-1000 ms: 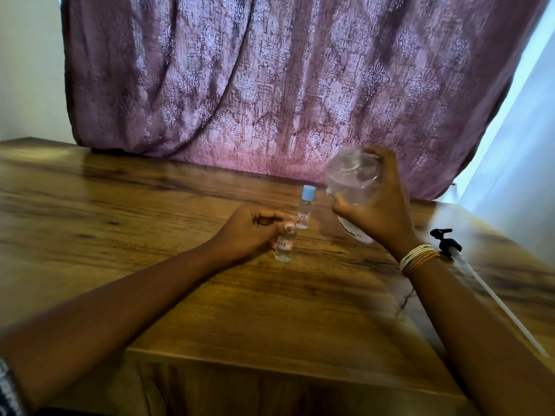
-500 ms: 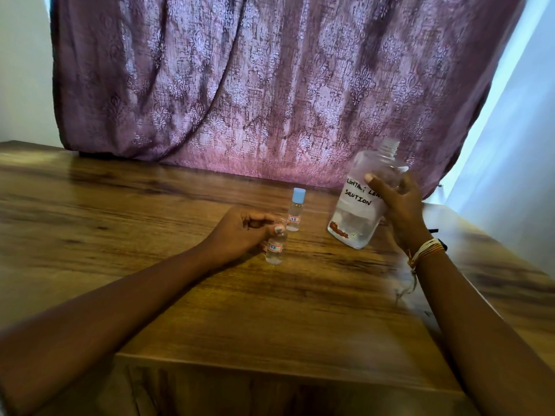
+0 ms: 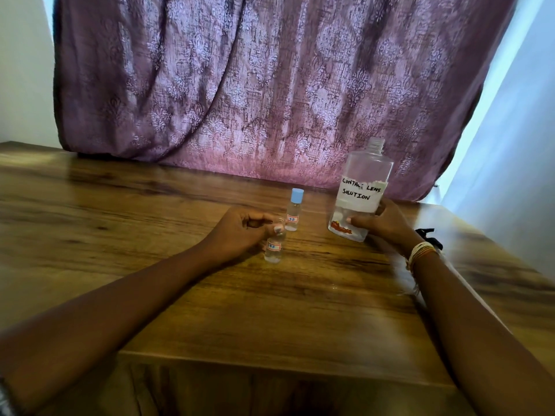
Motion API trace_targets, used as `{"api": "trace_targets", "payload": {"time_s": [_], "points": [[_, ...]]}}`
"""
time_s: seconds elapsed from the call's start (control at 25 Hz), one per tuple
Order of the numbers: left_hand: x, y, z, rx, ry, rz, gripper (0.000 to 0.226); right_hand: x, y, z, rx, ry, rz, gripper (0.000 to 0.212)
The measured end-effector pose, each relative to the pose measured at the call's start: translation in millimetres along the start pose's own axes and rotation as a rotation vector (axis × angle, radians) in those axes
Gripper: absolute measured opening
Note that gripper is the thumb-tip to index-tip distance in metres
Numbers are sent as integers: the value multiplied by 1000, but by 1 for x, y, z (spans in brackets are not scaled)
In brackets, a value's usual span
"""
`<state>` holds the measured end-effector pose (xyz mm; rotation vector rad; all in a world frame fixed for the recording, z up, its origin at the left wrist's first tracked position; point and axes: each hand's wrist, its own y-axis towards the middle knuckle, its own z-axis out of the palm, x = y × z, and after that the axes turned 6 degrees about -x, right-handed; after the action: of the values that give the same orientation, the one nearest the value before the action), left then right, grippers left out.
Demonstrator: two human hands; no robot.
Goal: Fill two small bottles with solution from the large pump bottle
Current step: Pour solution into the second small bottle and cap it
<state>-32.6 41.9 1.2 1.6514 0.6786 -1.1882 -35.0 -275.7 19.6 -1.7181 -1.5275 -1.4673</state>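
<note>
Fingers [image 3: 277,228] of her left hand [image 3: 240,229] pinch the neck of an uncapped vial [image 3: 273,249] standing on the table [image 3: 150,235]. Just behind it stands a blue-capped vial [image 3: 293,213]. Her right hand [image 3: 387,223] wraps the base of the big bottle [image 3: 362,193], upright, open-necked. A black pump [image 3: 428,235] peeks out behind her wrist.

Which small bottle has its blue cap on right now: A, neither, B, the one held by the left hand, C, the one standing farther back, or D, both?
C: the far bottle wears a blue cap, while the near bottle in the left hand shows none.
</note>
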Motion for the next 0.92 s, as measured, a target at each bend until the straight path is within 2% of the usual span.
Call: {"api": "trace_targets", "payload": {"time_s": [0.12,0.24,0.36,0.48,0.52,0.6,0.72,0.84,0.92], "points": [[-1,-1,-2,-10,26,-14,12,-11,4,3,-113,-33,1,67],[-2,-2,-3,4,44,-46,13,0,0,3,-40,-161,32,80],[-5,-1,-5,24,123,-50,23,20,-5,-4,105,-512,173,65],[-7,-1,-8,68,164,-62,32,43,-18,10,131,-740,237,40],[-8,-1,-9,79,169,-68,33,49,-23,22,103,-745,180,31],[-10,-1,-9,78,172,-75,35,54,-33,51,52,-605,-56,23],[-9,0,-11,83,189,-73,35,58,-52,87,112,-338,-412,9],[-6,1,-13,84,223,-70,35,55,-56,105,280,-466,-596,36],[-6,1,-13,88,225,-63,35,52,-55,111,351,-544,-654,33]]}}
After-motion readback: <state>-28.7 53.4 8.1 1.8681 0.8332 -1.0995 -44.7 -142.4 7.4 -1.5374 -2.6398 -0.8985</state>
